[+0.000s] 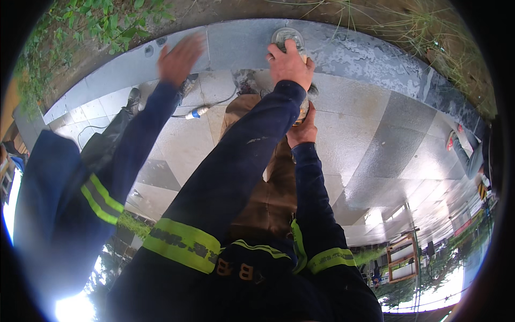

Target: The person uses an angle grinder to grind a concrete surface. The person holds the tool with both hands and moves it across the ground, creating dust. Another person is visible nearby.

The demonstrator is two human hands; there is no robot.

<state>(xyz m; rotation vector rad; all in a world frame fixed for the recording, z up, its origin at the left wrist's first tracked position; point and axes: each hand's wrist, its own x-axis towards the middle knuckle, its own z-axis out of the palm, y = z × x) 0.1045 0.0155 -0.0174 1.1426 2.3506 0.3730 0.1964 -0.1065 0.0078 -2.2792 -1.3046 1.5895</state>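
Over the grey stone kerb (247, 45), my left hand (291, 67) is closed round the front part of what looks like an angle grinder. Its round grey disc end (287, 36) rests at the kerb's top face, beyond my fingers. My right hand (304, 130) grips the rear of the same tool, nearer to me and lower. Most of the tool's body is hidden by my hands and left sleeve.
To the left, a co-worker's blurred hand (181, 58) reaches over the kerb. A cable with a blue and white connector (197, 112) lies on the tiled floor (354, 134). Plants (115, 21) grow behind the kerb. Another person's leg (468, 155) shows at far right.
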